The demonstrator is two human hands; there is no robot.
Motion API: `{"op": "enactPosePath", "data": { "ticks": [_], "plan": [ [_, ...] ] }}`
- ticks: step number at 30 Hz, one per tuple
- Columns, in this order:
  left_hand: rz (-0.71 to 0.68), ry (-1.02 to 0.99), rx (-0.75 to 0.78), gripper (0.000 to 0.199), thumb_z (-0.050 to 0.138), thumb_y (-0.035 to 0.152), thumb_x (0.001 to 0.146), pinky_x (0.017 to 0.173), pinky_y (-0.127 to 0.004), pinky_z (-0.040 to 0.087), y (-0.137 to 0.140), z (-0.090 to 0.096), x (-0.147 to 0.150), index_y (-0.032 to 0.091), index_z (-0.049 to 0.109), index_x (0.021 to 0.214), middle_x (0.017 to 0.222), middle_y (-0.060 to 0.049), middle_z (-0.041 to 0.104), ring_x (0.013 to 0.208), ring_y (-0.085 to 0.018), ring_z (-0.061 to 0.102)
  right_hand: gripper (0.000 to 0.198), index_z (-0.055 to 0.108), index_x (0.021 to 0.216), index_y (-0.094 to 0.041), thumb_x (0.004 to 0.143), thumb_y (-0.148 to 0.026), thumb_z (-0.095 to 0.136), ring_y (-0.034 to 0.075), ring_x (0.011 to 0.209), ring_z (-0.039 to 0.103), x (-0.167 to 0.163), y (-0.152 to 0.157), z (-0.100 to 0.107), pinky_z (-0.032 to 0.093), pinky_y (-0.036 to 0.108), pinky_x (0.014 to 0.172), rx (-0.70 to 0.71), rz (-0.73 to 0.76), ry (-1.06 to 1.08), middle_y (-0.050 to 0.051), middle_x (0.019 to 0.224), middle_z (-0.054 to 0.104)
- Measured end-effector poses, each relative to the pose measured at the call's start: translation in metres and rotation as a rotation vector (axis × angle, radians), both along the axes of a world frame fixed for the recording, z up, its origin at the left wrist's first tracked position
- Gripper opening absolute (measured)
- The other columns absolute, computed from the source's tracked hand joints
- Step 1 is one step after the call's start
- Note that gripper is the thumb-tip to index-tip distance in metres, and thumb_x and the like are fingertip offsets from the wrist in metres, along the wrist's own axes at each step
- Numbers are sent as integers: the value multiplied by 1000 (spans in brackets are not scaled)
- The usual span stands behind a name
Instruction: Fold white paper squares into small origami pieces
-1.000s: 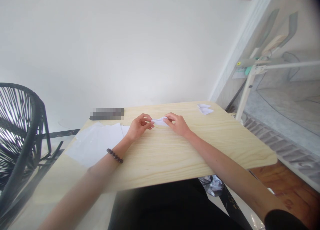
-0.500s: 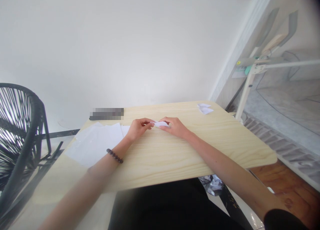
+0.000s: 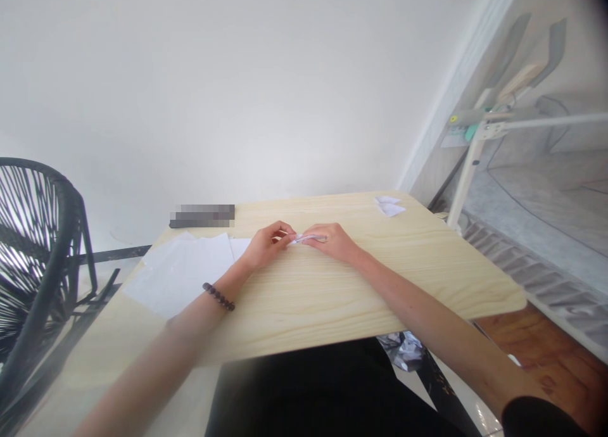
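Observation:
A small piece of folded white paper (image 3: 299,238) is held between my two hands, just above or on the wooden table (image 3: 304,304). My left hand (image 3: 268,244) pinches its left end with thumb and fingertips. On the other side my right hand (image 3: 332,240) grips the paper, thumb below and fingers above. The fingers hide much of the paper, so its full folded shape cannot be made out. Beside my left forearm, which wears a dark bead bracelet (image 3: 218,296), lie several sheets of white paper (image 3: 190,266).
Folded white paper pieces (image 3: 389,206) lie near the table's far right corner. A dark object (image 3: 204,216), partly blurred out, sits at the far left edge. A black woven chair (image 3: 61,234) stands left, a white metal frame (image 3: 470,171) right. Crumpled silvery material (image 3: 403,350) shows below the table.
The paper has turned between my hands and now shows a narrow edge instead of its broad white face. My right fingers have closed further over it. Both arms stay nearly in place.

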State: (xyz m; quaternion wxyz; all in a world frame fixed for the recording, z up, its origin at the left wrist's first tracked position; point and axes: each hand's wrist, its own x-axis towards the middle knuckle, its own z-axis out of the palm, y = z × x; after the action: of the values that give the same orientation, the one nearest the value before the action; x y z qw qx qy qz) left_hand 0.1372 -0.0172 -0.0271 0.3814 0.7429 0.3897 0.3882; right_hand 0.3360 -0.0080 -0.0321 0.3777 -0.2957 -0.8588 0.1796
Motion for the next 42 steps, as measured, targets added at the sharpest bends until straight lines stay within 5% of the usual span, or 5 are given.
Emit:
{"op": "enactPosePath", "data": {
  "ticks": [15, 22, 36, 42],
  "plan": [
    [-14, 64, 105, 25, 55, 37, 72, 72, -27, 45, -3, 7, -1, 19, 62, 87, 108, -6, 57, 94, -19, 54, 19, 66, 86, -22, 78, -29, 50, 14, 81, 59, -1, 0, 0, 44, 25, 74, 23, -89, 94, 2, 88, 66],
    [10, 78, 90, 26, 50, 37, 76, 78, -29, 43, -1, 3, -3, 18, 63, 86, 94, -5, 64, 87, -18, 57, 18, 66, 86, -24, 77, -29, 51, 15, 83, 59, -2, -2, 1, 44, 26, 76, 25, -75, 80, 1, 87, 66],
    [66, 12, 111, 27, 49, 40, 76, 60, -26, 49, -2, 4, 0, 17, 57, 86, 88, -5, 62, 74, -15, 57, 19, 66, 81, -20, 76, -32, 52, 14, 74, 60, -3, -6, 6, 44, 23, 66, -51, -90, 107, 2, 84, 66],
    [83, 93, 159, 25, 55, 39, 71, 67, -28, 48, -4, 6, 1, 19, 60, 84, 105, -5, 60, 87, -19, 57, 21, 66, 83, -20, 77, -32, 50, 15, 76, 59, -4, -6, 5, 44, 24, 67, -34, -112, 129, 2, 85, 66]
  ]
}}
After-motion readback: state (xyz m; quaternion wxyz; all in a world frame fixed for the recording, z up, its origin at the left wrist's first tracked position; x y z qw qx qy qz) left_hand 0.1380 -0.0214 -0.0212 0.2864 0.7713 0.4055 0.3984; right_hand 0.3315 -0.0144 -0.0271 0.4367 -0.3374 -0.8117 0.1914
